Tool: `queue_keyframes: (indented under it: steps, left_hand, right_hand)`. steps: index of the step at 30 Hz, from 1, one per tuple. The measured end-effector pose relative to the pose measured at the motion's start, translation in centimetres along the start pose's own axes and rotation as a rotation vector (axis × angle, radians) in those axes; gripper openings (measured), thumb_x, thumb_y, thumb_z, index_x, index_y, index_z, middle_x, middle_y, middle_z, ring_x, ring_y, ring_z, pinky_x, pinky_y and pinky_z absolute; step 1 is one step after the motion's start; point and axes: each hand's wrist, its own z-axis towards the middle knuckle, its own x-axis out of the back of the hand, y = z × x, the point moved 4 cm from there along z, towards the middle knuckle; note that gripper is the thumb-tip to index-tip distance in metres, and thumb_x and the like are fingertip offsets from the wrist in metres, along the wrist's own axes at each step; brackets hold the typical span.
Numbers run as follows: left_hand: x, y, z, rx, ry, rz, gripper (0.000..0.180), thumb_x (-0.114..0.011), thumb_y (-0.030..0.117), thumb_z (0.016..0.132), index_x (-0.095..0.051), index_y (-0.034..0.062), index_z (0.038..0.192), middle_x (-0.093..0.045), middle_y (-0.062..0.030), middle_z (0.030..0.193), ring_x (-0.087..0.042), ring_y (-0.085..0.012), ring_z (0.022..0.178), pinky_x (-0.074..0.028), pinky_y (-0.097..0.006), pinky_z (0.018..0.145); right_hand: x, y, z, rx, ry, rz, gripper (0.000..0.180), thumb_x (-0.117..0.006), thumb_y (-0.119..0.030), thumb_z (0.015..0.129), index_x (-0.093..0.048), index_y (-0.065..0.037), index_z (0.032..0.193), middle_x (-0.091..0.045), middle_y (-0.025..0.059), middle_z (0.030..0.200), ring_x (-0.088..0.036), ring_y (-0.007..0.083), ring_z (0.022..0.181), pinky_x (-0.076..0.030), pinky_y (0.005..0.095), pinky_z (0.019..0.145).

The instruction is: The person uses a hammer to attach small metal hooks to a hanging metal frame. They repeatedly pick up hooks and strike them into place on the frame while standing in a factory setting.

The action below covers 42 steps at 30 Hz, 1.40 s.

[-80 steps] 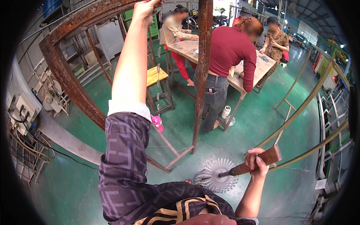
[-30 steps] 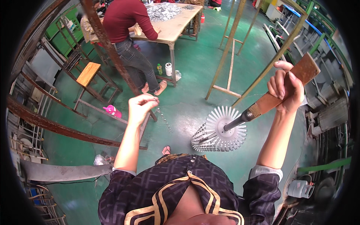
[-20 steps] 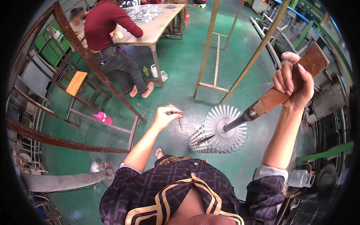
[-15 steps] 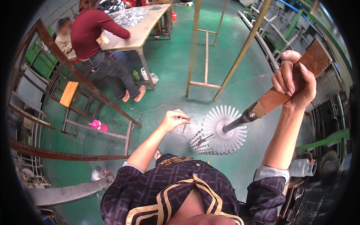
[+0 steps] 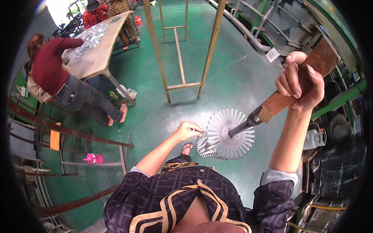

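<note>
My right hand is wrapped around a rusty flat metal bar, tilted up to the right. The bar's lower end is bolted to a dark shaft, which runs down to a pale disc ringed with narrow radial fingers. Beside that disc on its left sits a smaller cluster of bright metal teeth. My left hand is closed in a pinch at the left rim of the disc, just above the cluster. What its fingertips hold is too small to make out.
A tall brass-coloured metal frame stands ahead. At the far left a person in a dark red top leans over a table heaped with small shiny pieces. A pink cup is at left; a gas cylinder stands at right.
My left hand has moved right and slightly down, closer to the disc. The right hand keeps its grip on the bar. The view has turned right, and my sandalled foot shows more.
</note>
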Motion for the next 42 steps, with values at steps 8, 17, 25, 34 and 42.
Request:
queue_keyframes:
  steps: [8,17,25,34,42]
  left_hand:
    - [-0.1,-0.9,8.1,0.05,-0.216,0.006,0.027,-0.072,0.008,0.066,-0.067,0.0039,0.093,-0.066,-0.0077,0.086,-0.06,-0.0125,0.077,-0.045,-0.025,0.067]
    - [10.2,-12.1,12.8,0.275,0.137,0.03,0.026,-0.072,0.012,0.069,-0.066,-0.0007,0.091,-0.066,-0.0088,0.086,-0.061,-0.0124,0.079,-0.049,-0.027,0.07]
    - [15.8,-28.8,1.2,0.962,0.052,0.532,0.036,-0.077,0.028,0.061,-0.068,0.0062,0.088,-0.067,-0.0096,0.082,-0.064,-0.019,0.073,-0.049,-0.031,0.069]
    - [11.5,-31.7,5.1,1.293,0.446,0.024,0.023,-0.073,0.018,0.071,-0.066,0.0033,0.087,-0.065,-0.0057,0.074,-0.06,-0.0133,0.058,-0.047,-0.027,0.05]
    - [8.6,-29.0,19.6,1.13,0.493,-0.019,0.024,-0.072,0.016,0.071,-0.065,0.0013,0.088,-0.065,-0.0038,0.075,-0.06,-0.012,0.059,-0.048,-0.025,0.053]
  right_hand:
    - [7.4,-0.6,-0.7,0.065,0.13,-0.06,0.043,-0.041,-0.026,0.084,-0.043,0.011,0.106,-0.034,-0.0013,0.043,-0.027,0.0051,0.034,-0.024,0.0192,0.034]
    - [17.3,-2.7,-1.5,0.176,0.272,-0.139,0.047,-0.046,-0.027,0.084,-0.04,0.012,0.109,-0.036,-0.0023,0.043,-0.029,0.0037,0.031,-0.025,0.0179,0.032]
    - [27.7,-4.7,-2.5,0.207,0.462,-0.381,0.041,-0.043,-0.026,0.086,-0.04,0.008,0.11,-0.034,-0.0017,0.044,-0.027,0.0046,0.032,-0.025,0.0173,0.033]
    - [40.2,-6.4,2.2,0.194,0.394,-0.365,0.043,-0.039,-0.024,0.088,-0.038,0.011,0.114,-0.036,0.0,0.048,-0.027,0.0054,0.036,-0.025,0.0186,0.035]
    - [53.6,-7.1,8.0,0.162,0.378,-0.319,0.041,-0.039,-0.023,0.088,-0.04,0.01,0.112,-0.034,0.0,0.048,-0.026,0.0052,0.036,-0.025,0.0191,0.034]
